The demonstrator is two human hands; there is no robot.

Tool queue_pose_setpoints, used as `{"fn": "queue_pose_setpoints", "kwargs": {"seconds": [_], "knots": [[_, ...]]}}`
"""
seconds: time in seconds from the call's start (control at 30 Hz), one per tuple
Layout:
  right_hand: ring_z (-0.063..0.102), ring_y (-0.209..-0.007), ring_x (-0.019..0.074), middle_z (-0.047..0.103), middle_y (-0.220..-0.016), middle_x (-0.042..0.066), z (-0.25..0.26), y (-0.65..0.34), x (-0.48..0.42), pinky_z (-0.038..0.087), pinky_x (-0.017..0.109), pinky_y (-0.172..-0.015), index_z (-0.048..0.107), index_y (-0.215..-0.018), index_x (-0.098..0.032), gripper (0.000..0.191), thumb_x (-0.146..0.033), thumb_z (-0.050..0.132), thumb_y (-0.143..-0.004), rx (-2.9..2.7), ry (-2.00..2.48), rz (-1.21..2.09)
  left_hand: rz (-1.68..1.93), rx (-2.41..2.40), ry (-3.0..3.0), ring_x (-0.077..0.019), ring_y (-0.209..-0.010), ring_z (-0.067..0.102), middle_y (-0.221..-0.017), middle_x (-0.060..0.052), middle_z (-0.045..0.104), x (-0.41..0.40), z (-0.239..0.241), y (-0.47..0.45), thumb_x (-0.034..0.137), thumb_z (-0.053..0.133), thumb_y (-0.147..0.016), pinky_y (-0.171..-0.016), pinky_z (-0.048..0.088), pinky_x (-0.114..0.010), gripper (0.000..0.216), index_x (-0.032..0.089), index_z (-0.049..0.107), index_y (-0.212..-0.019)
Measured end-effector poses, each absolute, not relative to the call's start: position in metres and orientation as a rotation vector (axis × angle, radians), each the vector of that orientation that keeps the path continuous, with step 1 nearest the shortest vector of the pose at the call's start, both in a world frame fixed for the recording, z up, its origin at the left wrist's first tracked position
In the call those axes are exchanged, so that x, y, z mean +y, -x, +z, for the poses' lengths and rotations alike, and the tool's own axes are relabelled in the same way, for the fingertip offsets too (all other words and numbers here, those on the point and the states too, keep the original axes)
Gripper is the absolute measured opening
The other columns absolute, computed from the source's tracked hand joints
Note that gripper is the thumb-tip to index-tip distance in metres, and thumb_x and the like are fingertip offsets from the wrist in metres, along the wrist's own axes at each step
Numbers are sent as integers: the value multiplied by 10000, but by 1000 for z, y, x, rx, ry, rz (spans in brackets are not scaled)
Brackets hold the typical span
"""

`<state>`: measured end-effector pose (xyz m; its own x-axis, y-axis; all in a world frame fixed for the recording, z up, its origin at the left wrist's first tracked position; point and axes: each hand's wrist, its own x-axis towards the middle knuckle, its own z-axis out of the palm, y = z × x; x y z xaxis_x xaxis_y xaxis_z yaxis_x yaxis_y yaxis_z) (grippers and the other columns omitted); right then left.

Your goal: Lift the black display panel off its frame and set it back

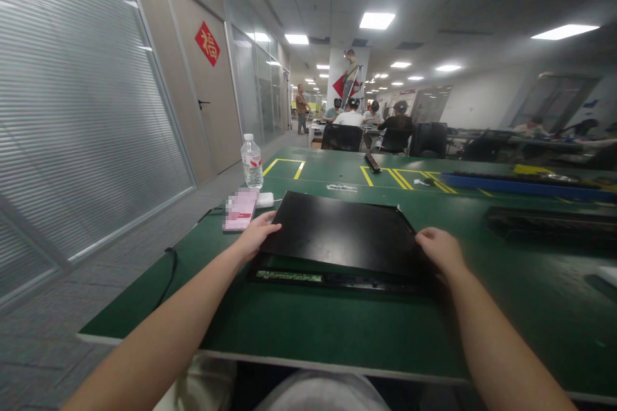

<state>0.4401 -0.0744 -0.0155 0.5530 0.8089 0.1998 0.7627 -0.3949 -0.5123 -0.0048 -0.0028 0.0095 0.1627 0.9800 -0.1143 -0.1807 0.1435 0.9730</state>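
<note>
A flat black cover panel (344, 231) lies on top of a black device chassis (337, 280) on the green table (337, 327); a strip of green circuit board shows along the chassis's near edge. My left hand (256, 233) grips the panel's near left corner, thumb on top. My right hand (441, 249) is closed over the panel's near right corner. The near edge of the panel sits a little above the chassis.
A pink phone (240, 209) and a white charger (265, 200) lie left of the panel, with a water bottle (251, 161) behind them. Another black unit (549, 226) and a blue tray (525, 184) lie at the right. Several people sit at far tables.
</note>
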Motion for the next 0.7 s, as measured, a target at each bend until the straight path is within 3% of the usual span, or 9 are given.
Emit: {"fn": "queue_pose_setpoints", "kwargs": {"seconds": [0.2, 0.7], "knots": [[662, -805, 229, 749, -877, 70, -12, -438, -74, 427, 292, -642, 750, -861, -228, 244, -334, 547, -778, -1287, 2276, 127, 1101, 1004, -1070, -226, -760, 750, -888, -77, 783, -3, 9, 4, 44, 685, -710, -709, 596, -309, 505, 132, 621, -1203], [662, -789, 233, 751, -852, 65, -17, -441, -72, 430, 297, -637, 755, -837, -238, 232, -342, 561, -766, -1291, 2245, 104, 1102, 1029, -1037, -200, -644, 724, -828, -73, 776, -4, 10, 4, 41, 708, -694, -648, 583, -293, 535, 126, 606, -1212]]}}
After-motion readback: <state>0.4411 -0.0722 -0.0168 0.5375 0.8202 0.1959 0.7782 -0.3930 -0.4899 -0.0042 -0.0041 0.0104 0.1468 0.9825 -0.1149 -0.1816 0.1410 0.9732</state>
